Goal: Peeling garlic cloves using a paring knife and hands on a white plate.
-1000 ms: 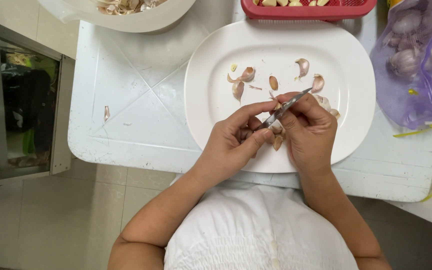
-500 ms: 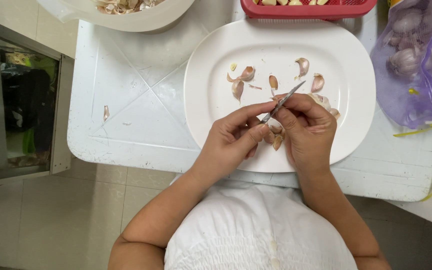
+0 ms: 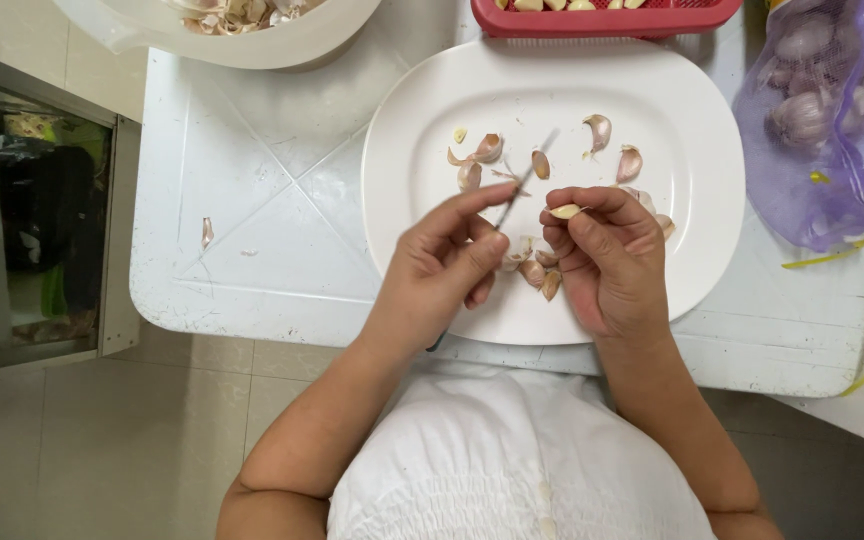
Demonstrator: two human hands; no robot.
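My left hand [image 3: 447, 265] grips a small knife [image 3: 522, 185] whose thin blade points up over a white oval plate [image 3: 422, 120]. My right hand [image 3: 607, 255] pinches a pale peeled garlic clove [image 3: 565, 211] between thumb and forefinger, just right of the blade. Both hands hover above the plate's near part. Several garlic skins and clove pieces [image 3: 487, 150] lie scattered on the plate, some under my fingers [image 3: 537, 272].
The plate rests on a white table [image 3: 252, 200]. A red basket [image 3: 602, 15] with peeled cloves stands behind the plate. A white bowl of skins [image 3: 252, 25] sits at the back left. A purple mesh bag of garlic bulbs [image 3: 832, 110] lies at the right.
My hands have drawn apart a little. The knife has swung left and more upright, away from the clove, which now shows bare in my right fingers.
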